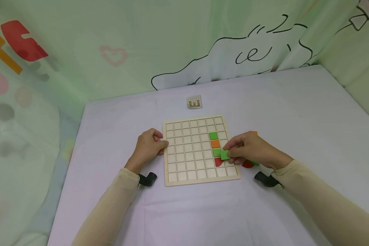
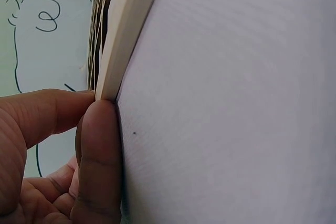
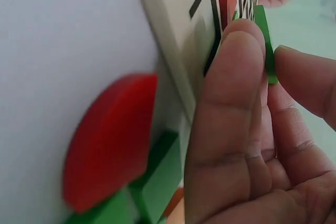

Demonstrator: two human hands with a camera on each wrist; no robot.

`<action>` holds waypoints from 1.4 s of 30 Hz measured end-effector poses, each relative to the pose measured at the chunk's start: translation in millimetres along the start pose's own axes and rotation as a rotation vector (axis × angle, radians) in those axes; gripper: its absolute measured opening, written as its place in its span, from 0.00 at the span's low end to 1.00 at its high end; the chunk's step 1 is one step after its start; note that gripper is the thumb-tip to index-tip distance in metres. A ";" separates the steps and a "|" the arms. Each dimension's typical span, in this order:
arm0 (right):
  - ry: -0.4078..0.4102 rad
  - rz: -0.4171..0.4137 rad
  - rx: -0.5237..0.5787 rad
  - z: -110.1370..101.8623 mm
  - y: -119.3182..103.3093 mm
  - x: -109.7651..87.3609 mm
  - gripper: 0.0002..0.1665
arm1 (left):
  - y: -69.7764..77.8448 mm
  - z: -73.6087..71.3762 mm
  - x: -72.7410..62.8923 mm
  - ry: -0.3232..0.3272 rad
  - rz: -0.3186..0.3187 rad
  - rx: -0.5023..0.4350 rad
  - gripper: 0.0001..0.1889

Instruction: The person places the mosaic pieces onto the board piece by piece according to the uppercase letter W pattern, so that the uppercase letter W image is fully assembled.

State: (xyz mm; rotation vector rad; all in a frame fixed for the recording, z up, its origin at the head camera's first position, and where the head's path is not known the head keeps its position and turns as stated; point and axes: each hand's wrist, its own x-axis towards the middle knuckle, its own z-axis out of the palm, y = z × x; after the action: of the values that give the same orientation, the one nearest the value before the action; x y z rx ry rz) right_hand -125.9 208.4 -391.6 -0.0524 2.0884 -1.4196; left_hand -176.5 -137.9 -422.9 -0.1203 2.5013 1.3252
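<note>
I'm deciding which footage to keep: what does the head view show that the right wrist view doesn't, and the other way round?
Only the head view shows the small gridded pattern card and the orange square tile set in the board.

Only the right wrist view shows the palm side of the right hand.

Both show the wooden grid board, the left hand, the held green square tile and a loose red quarter-circle tile.
</note>
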 end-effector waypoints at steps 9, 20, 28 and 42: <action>-0.027 0.004 0.002 12.2 -7.7 6.5 0.14 | 0.0 0.2 0.6 0.004 0.003 -0.005 0.15; -0.046 -0.017 0.011 21.6 -11.7 11.7 0.12 | 1.3 0.4 1.2 0.001 -0.004 -0.012 0.15; -0.037 -0.002 -0.001 28.3 -13.8 14.0 0.10 | 1.9 0.6 0.4 -0.002 -0.020 -0.011 0.15; -0.039 -0.009 0.021 33.8 -16.9 16.4 0.10 | 2.4 0.0 0.1 -0.006 -0.026 -0.014 0.15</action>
State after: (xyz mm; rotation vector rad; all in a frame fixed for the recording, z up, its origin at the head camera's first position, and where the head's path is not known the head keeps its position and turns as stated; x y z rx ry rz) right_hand -127.4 167.2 -392.8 -0.0804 2.0436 -1.4342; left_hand -177.1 -136.6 -421.0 -0.1507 2.4771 1.3317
